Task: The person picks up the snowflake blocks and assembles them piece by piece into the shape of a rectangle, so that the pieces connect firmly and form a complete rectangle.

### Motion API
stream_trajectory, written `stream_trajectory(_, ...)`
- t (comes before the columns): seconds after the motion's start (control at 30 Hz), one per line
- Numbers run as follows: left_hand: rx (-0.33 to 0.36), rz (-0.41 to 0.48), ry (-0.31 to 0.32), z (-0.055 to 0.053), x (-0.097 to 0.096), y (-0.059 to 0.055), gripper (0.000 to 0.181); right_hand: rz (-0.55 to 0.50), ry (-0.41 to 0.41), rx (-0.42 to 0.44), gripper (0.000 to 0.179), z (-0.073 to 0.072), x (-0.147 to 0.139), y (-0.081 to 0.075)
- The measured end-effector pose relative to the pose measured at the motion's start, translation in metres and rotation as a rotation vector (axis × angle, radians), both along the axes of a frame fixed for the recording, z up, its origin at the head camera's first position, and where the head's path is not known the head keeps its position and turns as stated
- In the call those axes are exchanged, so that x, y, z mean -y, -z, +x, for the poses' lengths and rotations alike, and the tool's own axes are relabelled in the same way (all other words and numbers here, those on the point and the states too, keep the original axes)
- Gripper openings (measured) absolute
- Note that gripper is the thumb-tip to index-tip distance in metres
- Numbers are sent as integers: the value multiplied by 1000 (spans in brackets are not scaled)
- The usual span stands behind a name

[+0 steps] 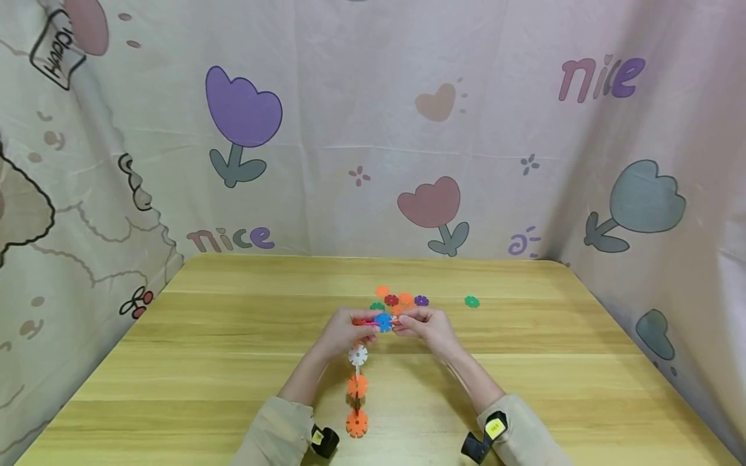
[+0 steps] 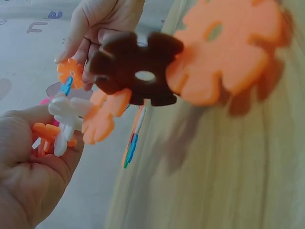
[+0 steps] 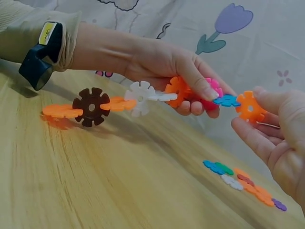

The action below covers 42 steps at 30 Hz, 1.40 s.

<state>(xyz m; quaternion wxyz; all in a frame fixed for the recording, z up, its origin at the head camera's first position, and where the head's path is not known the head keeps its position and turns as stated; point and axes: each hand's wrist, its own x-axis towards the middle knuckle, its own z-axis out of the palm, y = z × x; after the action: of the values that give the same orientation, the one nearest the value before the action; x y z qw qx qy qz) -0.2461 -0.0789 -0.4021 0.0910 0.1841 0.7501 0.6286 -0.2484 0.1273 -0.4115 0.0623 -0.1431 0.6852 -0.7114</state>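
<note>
A chain of notched plastic snowflake discs runs between my hands and down toward me. My left hand (image 1: 344,331) grips it around a pink disc (image 3: 212,90) and an orange disc (image 3: 176,89). Beyond those fingers comes a blue disc (image 1: 383,322). With thumb and fingers, my right hand (image 1: 432,329) pinches an orange disc (image 3: 250,107) right at the blue one's edge. The chain's other end holds white discs (image 3: 141,98), a brown disc (image 3: 90,107) and orange discs (image 1: 357,424), hanging low over the table.
Loose discs lie on the wooden table (image 1: 233,362) behind my hands: several orange, a dark red disc (image 1: 391,300), a purple disc (image 1: 421,301), plus blue, white and green. One green disc (image 1: 472,301) lies apart to the right. A printed cloth (image 1: 350,213) hangs behind the table.
</note>
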Motion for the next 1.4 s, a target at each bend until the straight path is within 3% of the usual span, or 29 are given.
stream_trajectory(0.37,4,-34,-13,-6,2,-1,30,21,-2,9,25,-2,4,-3)
stream_trajectory(0.83,-62,-107,99,-2,4,0,39,83,-45,77,27,-3,0,1)
stream_trajectory(1.13,-57,-103,113,15,1,-22,38,34,-75,98,37,-2,-4,4)
stream_trajectory(1.27,-47,-90,92,9,0,-12,39,64,-62,72,45,-4,-9,4)
stream_trajectory(1.37,-49,-94,78,2,1,-2,40,83,-13,58,47,-8,-15,4)
stream_trajectory(1.4,-45,-93,75,4,2,-4,40,92,13,55,46,-10,-17,4)
